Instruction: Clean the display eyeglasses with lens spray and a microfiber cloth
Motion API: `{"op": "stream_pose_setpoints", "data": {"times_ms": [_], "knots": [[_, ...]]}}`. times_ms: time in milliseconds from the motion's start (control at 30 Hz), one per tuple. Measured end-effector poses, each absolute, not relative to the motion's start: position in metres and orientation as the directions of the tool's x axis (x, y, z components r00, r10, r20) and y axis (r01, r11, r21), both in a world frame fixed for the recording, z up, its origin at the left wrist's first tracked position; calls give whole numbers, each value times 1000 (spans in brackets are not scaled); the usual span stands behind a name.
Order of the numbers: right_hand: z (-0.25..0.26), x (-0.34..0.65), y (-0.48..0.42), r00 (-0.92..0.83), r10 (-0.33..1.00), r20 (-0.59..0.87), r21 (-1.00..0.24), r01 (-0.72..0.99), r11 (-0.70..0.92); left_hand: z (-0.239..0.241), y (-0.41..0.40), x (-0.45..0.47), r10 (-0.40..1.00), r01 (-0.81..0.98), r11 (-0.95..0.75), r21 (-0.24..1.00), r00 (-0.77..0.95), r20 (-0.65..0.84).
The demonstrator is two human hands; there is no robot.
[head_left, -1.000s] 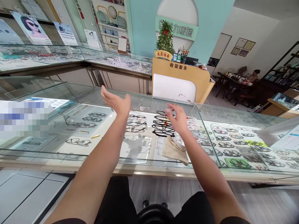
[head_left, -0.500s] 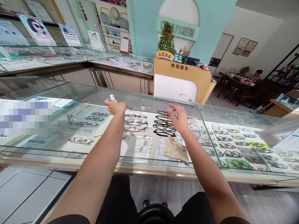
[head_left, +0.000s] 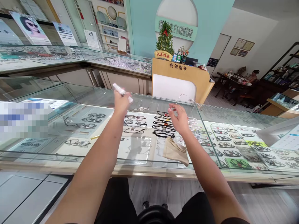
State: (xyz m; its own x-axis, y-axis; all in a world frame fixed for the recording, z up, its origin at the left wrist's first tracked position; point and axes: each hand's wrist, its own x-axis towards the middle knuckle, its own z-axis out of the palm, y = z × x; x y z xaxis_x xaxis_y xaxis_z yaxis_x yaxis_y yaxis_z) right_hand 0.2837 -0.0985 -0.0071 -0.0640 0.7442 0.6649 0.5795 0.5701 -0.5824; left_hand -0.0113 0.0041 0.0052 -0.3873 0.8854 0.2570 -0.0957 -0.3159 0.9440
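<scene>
In my left hand point(head_left: 121, 101), fingers closed, is a small white bottle point(head_left: 118, 89) that looks like a lens spray; it is tilted and slightly blurred. To the right, my right hand point(head_left: 178, 116) pinches a pair of thin-rimmed eyeglasses point(head_left: 184, 94) above the glass counter. One temple arm sticks out to the right, and the fingers hide part of the frame. Below that hand a beige cloth point(head_left: 175, 151) lies crumpled on the glass top. Under the glass between my arms, dark spectacle frames point(head_left: 163, 127) sit in a column.
The glass display counter point(head_left: 140, 168) stretches across in front of me, with several rows of frames inside. A white stand point(head_left: 280, 137) stands at the right. Beyond are a wooden cashier desk point(head_left: 181, 70) and more showcases. A person point(head_left: 253, 76) sits at a far table.
My left hand has moved up and slightly right, turning so that more of the white bottle shows. My right hand and the eyeglasses stay nearly where they were. The view has shifted slightly.
</scene>
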Motion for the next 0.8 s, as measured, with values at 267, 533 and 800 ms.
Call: {"op": "stream_pose_setpoints", "data": {"times_ms": [267,533,800], "knots": [[-6,286,-97,-23,781,624,-685,466,560,30,-51,48,831,-521,171,836,532,161],[0,283,-101,-52,815,577,-751,357,555,25,-61,54,772,-338,170,925,629,88],[9,279,-107,-228,867,443,-867,137,479,18,-55,77,931,-225,-154,962,294,218]]}}
